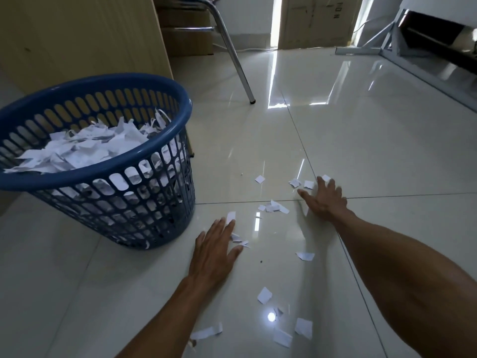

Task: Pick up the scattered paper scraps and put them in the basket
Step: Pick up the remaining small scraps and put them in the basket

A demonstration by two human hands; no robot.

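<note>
A blue slotted plastic basket (154, 130) stands on the left, filled high with white torn paper. Several white paper scraps lie scattered on the glossy tiled floor, such as a small heap (274, 207) in the middle and loose pieces (264, 295) nearer me. My left hand (214, 250) lies flat on the floor with straight fingers, its fingertips touching a scrap (231, 217). My right hand (324, 200) is spread flat on the floor farther out, its fingertips among scraps (308, 184). Neither hand holds anything.
A chrome chair leg (241, 73) stands on the floor beyond the basket. A wooden panel (85, 40) rises behind the basket. A cardboard box (317, 21) and a white metal frame (382, 45) stand at the far wall.
</note>
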